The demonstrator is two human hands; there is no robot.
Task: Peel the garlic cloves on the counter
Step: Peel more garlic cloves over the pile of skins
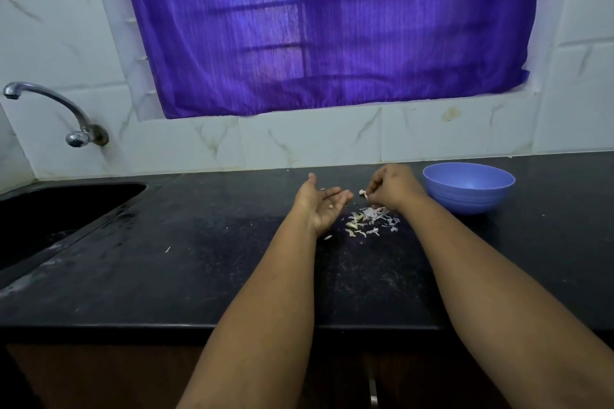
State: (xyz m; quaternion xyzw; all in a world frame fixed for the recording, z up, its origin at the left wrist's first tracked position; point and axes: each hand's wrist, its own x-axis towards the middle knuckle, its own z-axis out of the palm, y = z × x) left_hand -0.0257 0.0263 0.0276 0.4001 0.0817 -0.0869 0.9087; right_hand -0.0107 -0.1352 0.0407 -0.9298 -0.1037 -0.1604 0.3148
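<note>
My left hand [324,206] lies palm up over the black counter [199,259], fingers straight, with a tiny white scrap on the palm. My right hand [392,188] is just to its right, fingers curled, pinching a small pale garlic clove [362,192] at the fingertips. Below both hands a heap of white and yellowish garlic skins [370,221] lies scattered on the counter. A light blue bowl [468,188] stands right of my right hand; what it holds is hidden.
A dark sink [50,209] is sunk into the counter at the left, with a chrome tap [50,109] on the tiled wall above it. A purple curtain [315,26] covers the window behind. The counter's front edge [133,329] runs below my forearms.
</note>
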